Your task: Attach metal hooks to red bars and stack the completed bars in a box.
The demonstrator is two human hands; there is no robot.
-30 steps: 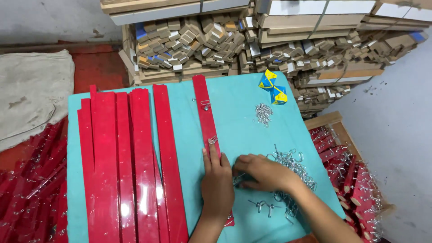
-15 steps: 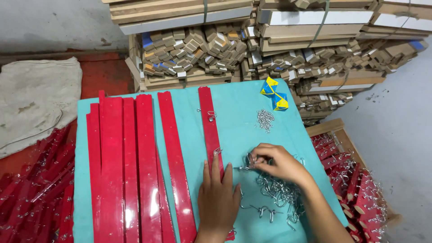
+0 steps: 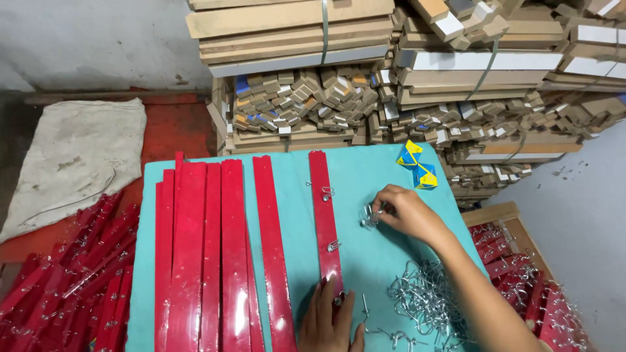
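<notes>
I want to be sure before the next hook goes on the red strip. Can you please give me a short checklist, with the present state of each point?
1. Left hand presses the near end of the red strip flat on the teal table: ok.
2. Right hand has metal hooks at its fingertips: ok.
3. How many hooks the fingers grip: cannot tell.
4. Hooks already on the strip, one upper and one lower: ok.
5. Hook pile lies close beside the right forearm: ok.
6. Strip lies apart from the other red strips: ok.
</notes>
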